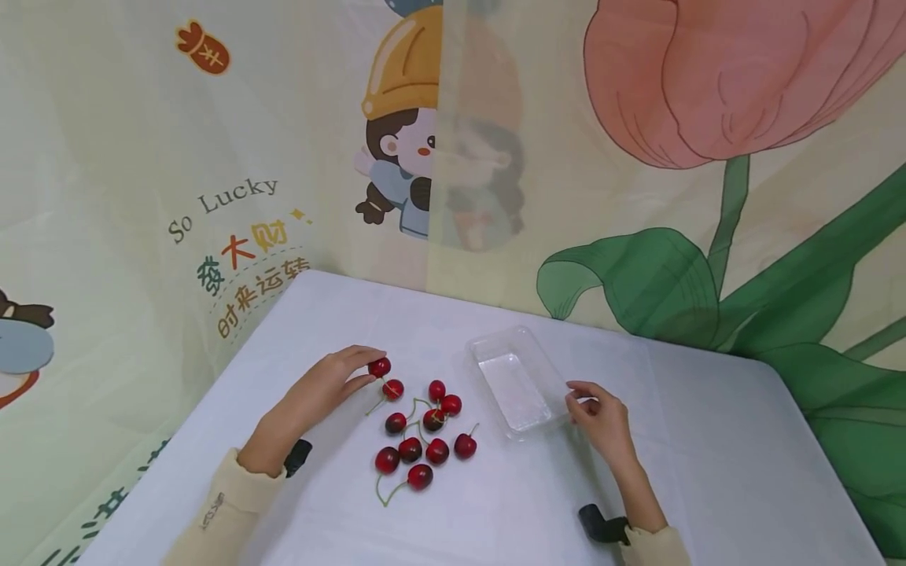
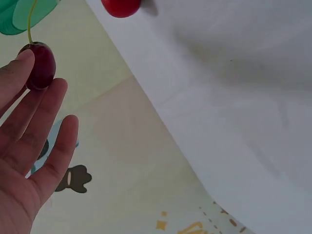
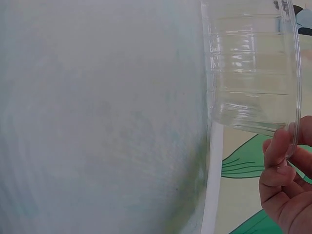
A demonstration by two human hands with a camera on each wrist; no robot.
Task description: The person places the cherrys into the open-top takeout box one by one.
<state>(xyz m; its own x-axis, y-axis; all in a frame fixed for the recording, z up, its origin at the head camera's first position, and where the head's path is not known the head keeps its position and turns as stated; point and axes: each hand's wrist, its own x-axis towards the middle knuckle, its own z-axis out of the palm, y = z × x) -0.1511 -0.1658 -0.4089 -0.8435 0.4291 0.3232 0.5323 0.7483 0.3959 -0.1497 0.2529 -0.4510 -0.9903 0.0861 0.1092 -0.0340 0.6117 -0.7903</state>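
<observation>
In the head view my left hand [image 1: 329, 385] pinches a dark red cherry [image 1: 379, 366] between thumb and fingertips. The left wrist view shows that cherry [image 2: 44, 68] with its green stem upward, held a little above the table. Just below it in the head view lies a second cherry [image 1: 392, 389] with its stem toward the left. My right hand [image 1: 602, 417] grips the near right rim of a clear plastic container [image 1: 520, 393], thumb and fingers closed over the edge. That container [image 3: 251, 68] stands upright on the table, and its floor shows nothing inside.
Several stemmed cherries [image 1: 410, 450] are scattered on the white table [image 1: 495, 519] between my hands, left of the container. Behind the table hangs a printed curtain [image 1: 325, 141] with a tulip and cartoon figures. Dark wrist-worn cameras [image 1: 598, 525] sit on both wrists.
</observation>
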